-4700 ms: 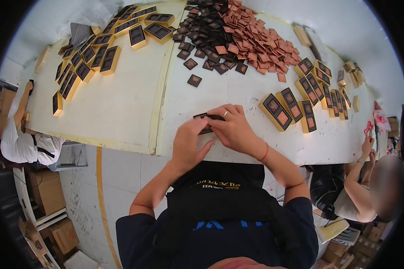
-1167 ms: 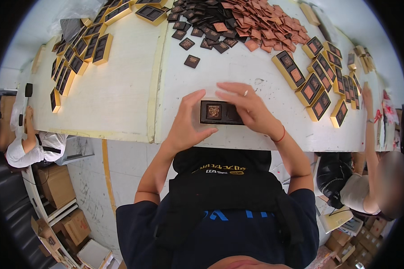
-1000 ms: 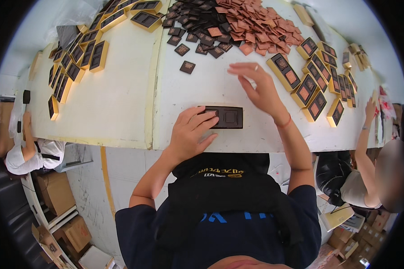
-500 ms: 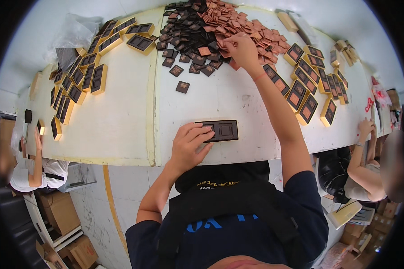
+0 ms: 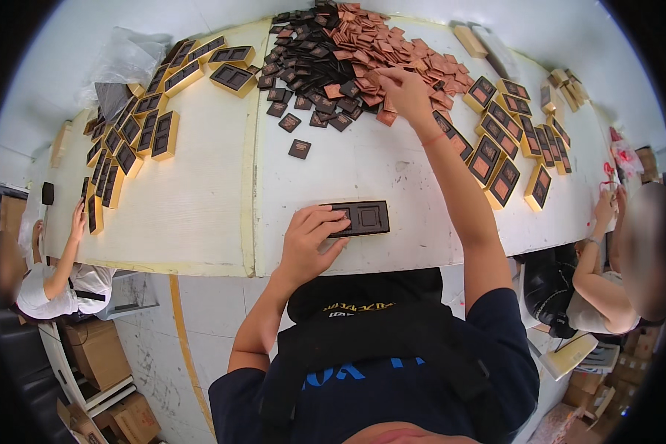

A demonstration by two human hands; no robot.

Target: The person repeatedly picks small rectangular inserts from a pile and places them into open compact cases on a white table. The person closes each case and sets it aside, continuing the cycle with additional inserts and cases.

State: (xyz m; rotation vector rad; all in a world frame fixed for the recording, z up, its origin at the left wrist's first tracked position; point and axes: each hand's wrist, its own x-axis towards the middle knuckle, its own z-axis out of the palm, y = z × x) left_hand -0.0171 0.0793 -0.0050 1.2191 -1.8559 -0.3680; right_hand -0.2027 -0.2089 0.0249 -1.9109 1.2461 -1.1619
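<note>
In front of me on the white table lies a shallow gold-edged box (image 5: 368, 217) with a black tray holding two square wells. My left hand (image 5: 311, 240) grips its left end, fingers bent over the left well and thumb by the near edge; they hide what is in that well. My right hand (image 5: 408, 96) reaches forward to the near right side of a heap of copper-coloured square packets (image 5: 392, 46). Its fingers are pinched together against the heap, and whatever is between them cannot be made out. Black square packets (image 5: 311, 66) are heaped alongside.
Gold boxes with black trays (image 5: 152, 133) crowd the left side. Boxes holding copper and black squares (image 5: 499, 140) stand at the right. One black packet (image 5: 299, 149) lies apart. Co-workers' hands show at the left (image 5: 78, 220) and right (image 5: 605, 203) table edges.
My right hand has shifted slightly right and down along the heap. My left hand keeps its hold on the box. The left co-worker's hand has moved to a gold box; the right co-worker's hands have risen.
</note>
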